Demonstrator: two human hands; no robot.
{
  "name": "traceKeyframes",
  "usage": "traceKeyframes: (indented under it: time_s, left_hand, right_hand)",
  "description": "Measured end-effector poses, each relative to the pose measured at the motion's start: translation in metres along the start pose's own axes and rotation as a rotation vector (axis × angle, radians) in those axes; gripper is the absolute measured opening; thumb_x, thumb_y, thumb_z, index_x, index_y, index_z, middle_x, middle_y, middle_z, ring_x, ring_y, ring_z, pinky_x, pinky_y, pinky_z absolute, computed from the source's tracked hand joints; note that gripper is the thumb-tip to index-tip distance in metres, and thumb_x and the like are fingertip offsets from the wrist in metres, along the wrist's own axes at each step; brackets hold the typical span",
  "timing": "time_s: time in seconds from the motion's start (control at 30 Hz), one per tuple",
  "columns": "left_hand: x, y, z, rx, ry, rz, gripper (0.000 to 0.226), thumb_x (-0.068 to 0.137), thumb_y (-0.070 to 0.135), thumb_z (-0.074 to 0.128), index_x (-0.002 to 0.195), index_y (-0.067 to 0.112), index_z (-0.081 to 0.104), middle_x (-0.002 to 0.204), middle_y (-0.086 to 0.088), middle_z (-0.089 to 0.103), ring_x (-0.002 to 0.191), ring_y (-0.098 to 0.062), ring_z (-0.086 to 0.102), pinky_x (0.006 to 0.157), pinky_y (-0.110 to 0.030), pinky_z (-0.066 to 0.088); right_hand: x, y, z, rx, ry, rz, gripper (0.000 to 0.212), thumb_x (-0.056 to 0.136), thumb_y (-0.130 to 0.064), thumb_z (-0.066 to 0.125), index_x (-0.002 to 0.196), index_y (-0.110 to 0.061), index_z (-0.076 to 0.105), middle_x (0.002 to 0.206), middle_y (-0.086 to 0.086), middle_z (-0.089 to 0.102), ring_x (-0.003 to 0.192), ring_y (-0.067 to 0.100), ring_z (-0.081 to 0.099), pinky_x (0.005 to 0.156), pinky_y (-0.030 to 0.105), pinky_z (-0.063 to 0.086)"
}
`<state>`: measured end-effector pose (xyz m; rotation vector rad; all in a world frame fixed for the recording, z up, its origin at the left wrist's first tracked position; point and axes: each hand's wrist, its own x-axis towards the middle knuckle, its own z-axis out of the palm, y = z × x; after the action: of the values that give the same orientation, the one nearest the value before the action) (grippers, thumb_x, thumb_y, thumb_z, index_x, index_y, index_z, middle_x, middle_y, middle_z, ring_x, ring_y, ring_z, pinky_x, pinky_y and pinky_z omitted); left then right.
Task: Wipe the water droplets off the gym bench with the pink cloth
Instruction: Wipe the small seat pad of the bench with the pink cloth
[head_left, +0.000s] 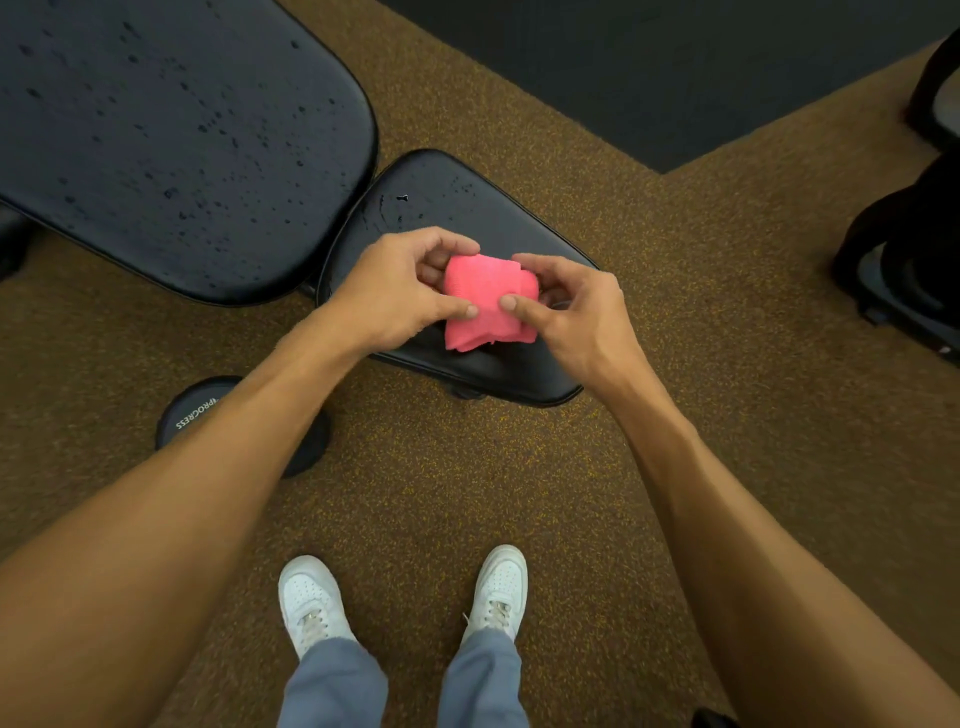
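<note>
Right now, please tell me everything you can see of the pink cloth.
The pink cloth is bright, soft-looking fabric with a fine weave, folded into a thick, square wad; loose layered edges show at its lower side. It is over the bench's small pad; whether it rests on it I cannot tell. The left hand and right hand pinch it from both sides, thumbs on top.

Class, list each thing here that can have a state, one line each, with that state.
pink cloth, folded, pinched by both hands over the seat pad.
left hand, pinching the cloth.
right hand, pinching the cloth.
back pad, dotted with water droplets, unwiped.
seat pad, a few droplets at its far end.
</note>
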<state>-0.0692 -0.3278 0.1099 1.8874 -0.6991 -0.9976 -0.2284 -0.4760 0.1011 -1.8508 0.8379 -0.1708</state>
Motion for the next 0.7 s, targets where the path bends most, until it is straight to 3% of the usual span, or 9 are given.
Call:
traceKeyframes:
  time_s: [0.07,0.2,0.3,0.37,0.53,0.7]
  left_hand:
    - [0.001,0.001,0.002,0.142,0.034,0.033,0.053,0.078,0.012,0.093,0.126,0.025,0.074,0.113,0.001,0.074,0.102,-0.021,0.073,0.098,-0.041,0.060]
    - [0.000,0.005,0.003,0.261,0.101,0.112,0.036,0.084,0.028,0.090,0.119,0.028,0.078,0.118,0.000,0.064,0.107,-0.013,0.066,0.098,-0.029,0.055]
    - [0.003,0.006,0.006,0.214,0.076,0.103,0.030,0.089,0.031,0.086,0.117,0.025,0.077,0.109,0.009,0.075,0.101,-0.007,0.072,0.098,-0.031,0.058]
    - [0.009,0.003,0.011,0.212,0.084,0.076,0.027,0.092,0.032,0.083,0.117,0.025,0.076,0.100,0.013,0.077,0.092,-0.002,0.072,0.094,-0.029,0.058]
    - [0.024,-0.018,0.027,0.233,0.122,0.002,0.029,0.096,0.037,0.078,0.121,0.024,0.070,0.098,0.011,0.072,0.092,-0.008,0.067,0.095,-0.032,0.055]
    - [0.024,-0.032,0.032,0.337,0.181,0.115,0.036,0.097,0.037,0.075,0.129,0.023,0.066,0.105,0.009,0.061,0.092,-0.009,0.057,0.091,-0.027,0.048]
  right_hand:
    - [-0.001,-0.001,-0.004,-0.123,0.031,-0.034,0.036,0.093,-0.023,0.084,0.128,-0.015,0.077,0.095,-0.007,0.062,0.079,0.005,0.056,0.080,0.021,0.047]
    - [-0.004,-0.002,-0.010,-0.229,0.077,-0.085,0.030,0.097,-0.036,0.076,0.122,-0.019,0.078,0.118,-0.003,0.064,0.113,0.017,0.062,0.101,0.037,0.051]
    - [-0.003,-0.005,-0.008,-0.095,0.069,-0.034,0.033,0.099,-0.037,0.069,0.125,-0.017,0.072,0.112,-0.003,0.076,0.105,0.015,0.073,0.096,0.048,0.059]
    - [0.001,-0.004,-0.005,-0.115,0.091,-0.013,0.032,0.103,-0.035,0.067,0.127,-0.014,0.071,0.107,-0.003,0.076,0.099,0.016,0.073,0.093,0.048,0.059]
    - [0.014,0.010,0.010,-0.174,0.148,0.056,0.028,0.105,-0.031,0.068,0.126,-0.013,0.072,0.108,0.000,0.077,0.100,0.017,0.072,0.096,0.043,0.057]
    - [0.019,0.021,0.026,-0.403,0.232,-0.028,0.039,0.102,-0.027,0.066,0.137,-0.011,0.063,0.130,0.010,0.062,0.123,0.030,0.056,0.109,0.044,0.043]
